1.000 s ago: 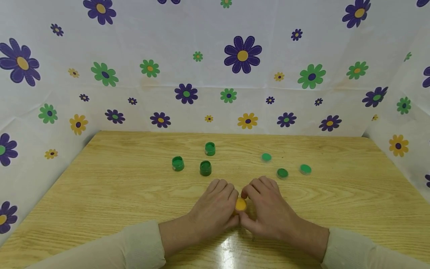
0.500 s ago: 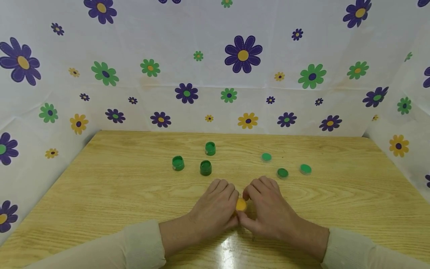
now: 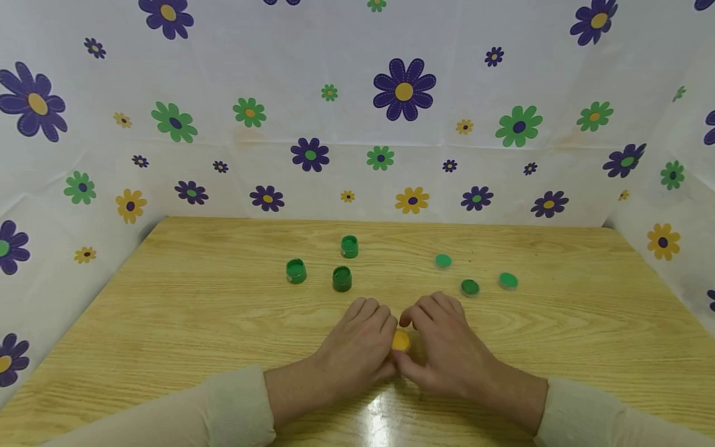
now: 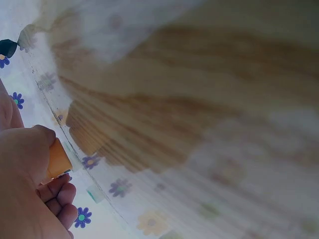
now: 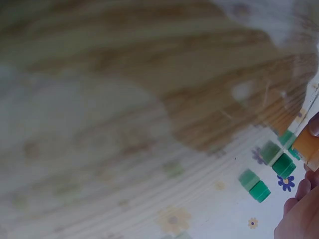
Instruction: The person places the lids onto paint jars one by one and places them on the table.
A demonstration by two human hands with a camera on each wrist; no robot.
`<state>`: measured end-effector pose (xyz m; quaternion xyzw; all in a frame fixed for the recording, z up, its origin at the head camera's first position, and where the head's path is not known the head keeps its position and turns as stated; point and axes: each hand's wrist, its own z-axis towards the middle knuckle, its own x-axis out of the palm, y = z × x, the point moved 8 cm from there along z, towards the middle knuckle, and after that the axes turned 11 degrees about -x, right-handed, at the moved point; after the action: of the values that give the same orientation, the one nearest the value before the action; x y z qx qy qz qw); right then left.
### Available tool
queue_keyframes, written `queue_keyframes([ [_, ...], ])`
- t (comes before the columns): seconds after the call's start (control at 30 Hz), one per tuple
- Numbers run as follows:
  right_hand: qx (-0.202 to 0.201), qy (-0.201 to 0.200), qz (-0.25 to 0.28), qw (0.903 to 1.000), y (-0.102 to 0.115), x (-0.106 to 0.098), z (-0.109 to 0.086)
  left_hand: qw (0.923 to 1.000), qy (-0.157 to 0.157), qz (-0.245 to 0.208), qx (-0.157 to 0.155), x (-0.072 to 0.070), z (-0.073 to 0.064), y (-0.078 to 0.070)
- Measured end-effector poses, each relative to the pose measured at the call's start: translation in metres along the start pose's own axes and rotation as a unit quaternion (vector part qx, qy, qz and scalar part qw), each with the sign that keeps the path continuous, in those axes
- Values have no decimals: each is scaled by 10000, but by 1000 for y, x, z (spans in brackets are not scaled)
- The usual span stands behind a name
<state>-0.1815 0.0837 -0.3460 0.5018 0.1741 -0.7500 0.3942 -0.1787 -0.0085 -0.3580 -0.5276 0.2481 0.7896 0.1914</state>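
A small yellow-orange paint jar [image 3: 400, 340] is between the two hands near the front middle of the table. My left hand [image 3: 357, 344] grips it from the left, its thumb and curled fingers around the orange side [image 4: 59, 160] in the left wrist view. From the right, my right hand [image 3: 447, 347] has its thumb against the jar's near edge and its index finger bent close to the far edge. Part of the orange jar [image 5: 306, 145] also shows at the right border of the right wrist view. The palms hide the jar's lower part.
Three uncovered green paint jars [image 3: 342, 279] stand behind the left hand. Beyond the right hand lie three round green-coated lids [image 3: 470, 287]. The wood-grain table [image 3: 195, 310] ends at a flower-printed cloth [image 3: 346, 124] at the back and sides.
The right index finger shifts slightly at the jar's far edge. The left hand, the jar and the green jars and lids stay in place.
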Motion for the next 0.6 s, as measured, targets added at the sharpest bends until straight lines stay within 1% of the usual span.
queue_keyframes([
  [0.23, -135, -45, 18, 9999, 1, -1, 0, 9999, -20, -123, -38, -1, 0, 1],
  [0.37, -135, -32, 55, 9999, 1, -1, 0, 9999, -52, -126, -12, -2, 0, 0],
  [0.6, -42, 64, -31, 10000, 1, 0, 0, 9999, -76, -89, 25, -2, 0, -1],
])
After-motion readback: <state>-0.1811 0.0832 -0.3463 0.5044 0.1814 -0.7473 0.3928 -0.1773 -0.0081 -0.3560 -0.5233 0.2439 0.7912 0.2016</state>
